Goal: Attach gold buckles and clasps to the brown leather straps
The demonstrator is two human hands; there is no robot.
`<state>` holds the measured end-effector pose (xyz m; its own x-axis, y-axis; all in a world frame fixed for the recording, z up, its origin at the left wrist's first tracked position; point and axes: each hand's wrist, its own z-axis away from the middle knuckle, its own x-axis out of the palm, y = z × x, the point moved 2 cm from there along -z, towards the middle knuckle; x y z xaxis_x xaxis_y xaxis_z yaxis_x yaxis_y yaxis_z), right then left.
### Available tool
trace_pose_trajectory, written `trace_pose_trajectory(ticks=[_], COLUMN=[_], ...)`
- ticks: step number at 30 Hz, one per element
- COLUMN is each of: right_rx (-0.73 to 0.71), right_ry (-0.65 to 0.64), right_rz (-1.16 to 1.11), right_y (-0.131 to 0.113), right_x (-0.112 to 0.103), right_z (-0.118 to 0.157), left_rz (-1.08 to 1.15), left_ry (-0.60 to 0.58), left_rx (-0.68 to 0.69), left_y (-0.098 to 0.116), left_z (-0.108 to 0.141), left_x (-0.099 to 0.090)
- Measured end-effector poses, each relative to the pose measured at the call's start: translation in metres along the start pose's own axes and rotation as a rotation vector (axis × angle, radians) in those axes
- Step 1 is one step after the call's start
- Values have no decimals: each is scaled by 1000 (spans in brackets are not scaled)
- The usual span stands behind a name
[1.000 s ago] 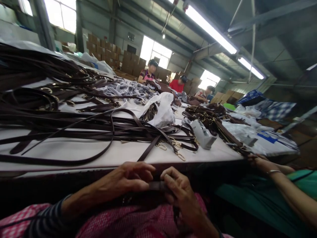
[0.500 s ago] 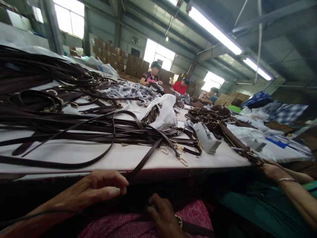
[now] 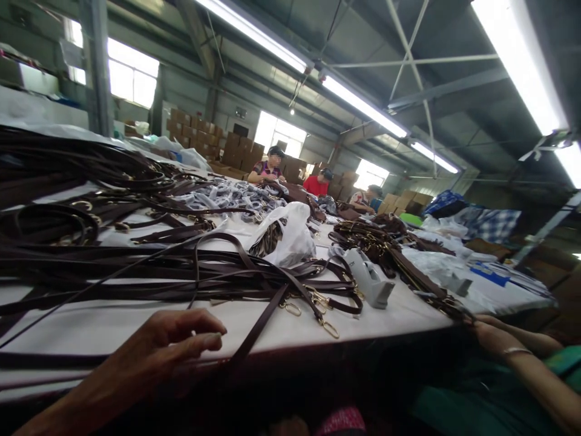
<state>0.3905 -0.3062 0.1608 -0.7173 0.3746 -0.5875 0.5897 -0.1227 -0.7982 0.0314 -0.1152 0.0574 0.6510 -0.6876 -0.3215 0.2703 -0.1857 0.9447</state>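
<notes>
My left hand [image 3: 177,342] hovers at the table's front edge, fingers curved and a small gap between thumb and forefinger. Nothing shows between them. Just right of it, a dark brown strap [image 3: 259,324] runs from the pile down over the edge into shadow. More brown straps [image 3: 149,263] lie behind the hand, some ending in gold-coloured clasps [image 3: 329,328]. Only a dim sliver of my right hand [image 3: 288,426] shows at the bottom edge, its fingers hidden, so I cannot make out what it holds.
A grey tape dispenser [image 3: 370,280] and a white plastic bag [image 3: 293,236] stand on the white table [image 3: 290,348]. At right, a co-worker's hands [image 3: 492,336] touch brown straps. Several people sit across the table, with cardboard boxes [image 3: 242,151] behind.
The view has tilted up, so my right hand has nearly left the picture. My left hand no longer touches the strap hanging over the edge; a gap shows between them.
</notes>
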Motion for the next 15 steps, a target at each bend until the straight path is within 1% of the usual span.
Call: trace_pose_trajectory(ticks=[2,4,5,6,7,9,11,13,15], right_rx=[-48,-99,-123,-147,-184,-248,-274,-302,-368], right_ry=[-31,-64,-71,-53,-15,105,150,143,166], right_rz=[53,108,136,175,257,562,815,917,905], right_y=[8,15,19,23,28,38,48,57,60], right_x=[48,92,108,119,125,126,125,126,128], right_z=[12,14,10,2,-9,-35,-59,-75,-81], left_rz=[-99,-205,-249,-286,-316,-371,-404,-441,-515], left_ry=[92,132,141,145,136,90,29,11,40], left_rx=[67,131,154,179,205,251,279,309,395], left_y=[12,27,34,41,47,53,52,47,44], left_z=[-8,-16,-20,-23,-26,-30,-35,-41,-49], left_x=[-9,-13,-13,-11,-8,2,13,26,39])
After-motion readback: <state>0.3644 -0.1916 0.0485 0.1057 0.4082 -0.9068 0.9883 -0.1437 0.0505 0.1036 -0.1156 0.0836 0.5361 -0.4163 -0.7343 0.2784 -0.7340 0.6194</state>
